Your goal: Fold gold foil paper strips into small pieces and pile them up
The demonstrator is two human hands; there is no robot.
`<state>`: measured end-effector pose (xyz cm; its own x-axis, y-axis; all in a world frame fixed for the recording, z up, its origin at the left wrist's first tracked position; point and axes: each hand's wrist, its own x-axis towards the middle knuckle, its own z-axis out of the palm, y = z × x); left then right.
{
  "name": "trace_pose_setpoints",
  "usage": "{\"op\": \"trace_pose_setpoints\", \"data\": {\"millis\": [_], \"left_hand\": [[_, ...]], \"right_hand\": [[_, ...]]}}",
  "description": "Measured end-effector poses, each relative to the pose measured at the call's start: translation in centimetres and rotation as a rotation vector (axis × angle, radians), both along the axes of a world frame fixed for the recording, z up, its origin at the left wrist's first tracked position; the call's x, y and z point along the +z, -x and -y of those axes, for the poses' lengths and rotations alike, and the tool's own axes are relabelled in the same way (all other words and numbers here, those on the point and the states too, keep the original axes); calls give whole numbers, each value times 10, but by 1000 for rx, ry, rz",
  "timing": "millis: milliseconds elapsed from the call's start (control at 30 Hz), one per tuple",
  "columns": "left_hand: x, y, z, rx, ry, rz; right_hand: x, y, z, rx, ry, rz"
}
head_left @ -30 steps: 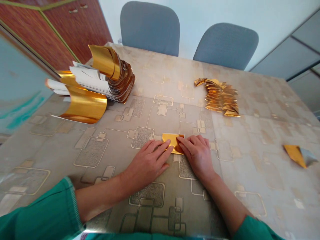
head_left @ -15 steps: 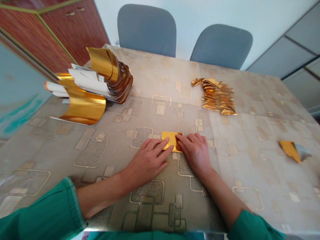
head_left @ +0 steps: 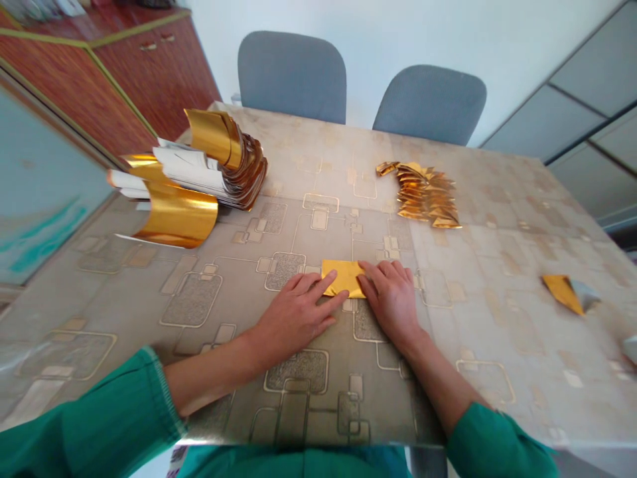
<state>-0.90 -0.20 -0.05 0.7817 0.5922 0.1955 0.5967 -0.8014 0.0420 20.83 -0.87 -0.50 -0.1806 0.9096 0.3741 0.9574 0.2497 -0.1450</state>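
A small sheet of gold foil paper (head_left: 343, 277), shaped as a flat rectangle, lies on the table in front of me. On its left part rest the spread fingertips of my left hand (head_left: 296, 309), pressing it down with the hand open. My right hand (head_left: 391, 295) is closed at the paper's right edge, thumb and fingers bent around that edge. Part of the edge is hidden under those fingers.
At the far left stands a curled stack of gold and white foil sheets (head_left: 186, 216). Folded gold pieces (head_left: 428, 196) lie in rows at the back right. One gold and silver piece (head_left: 565, 292) lies far right. Two chairs (head_left: 293, 76) stand behind the patterned table (head_left: 239, 392).
The darker raised flap at the paper's right end now lies level with the rest. My right fingers have shifted slightly at that edge; the left hand stays put. The view has tilted a little.
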Motion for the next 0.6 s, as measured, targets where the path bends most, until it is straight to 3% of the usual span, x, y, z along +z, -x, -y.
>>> {"op": "trace_pose_setpoints", "data": {"millis": [167, 367, 600], "left_hand": [[-3, 1, -1, -24, -13, 9], [-4, 3, -5, -46, -21, -11], [-2, 25, -18, -182, 68, -39]], "right_hand": [[3, 14, 12, 133, -2, -52], [0, 16, 18, -49, 129, -13], [0, 17, 17, -72, 146, 45]]}}
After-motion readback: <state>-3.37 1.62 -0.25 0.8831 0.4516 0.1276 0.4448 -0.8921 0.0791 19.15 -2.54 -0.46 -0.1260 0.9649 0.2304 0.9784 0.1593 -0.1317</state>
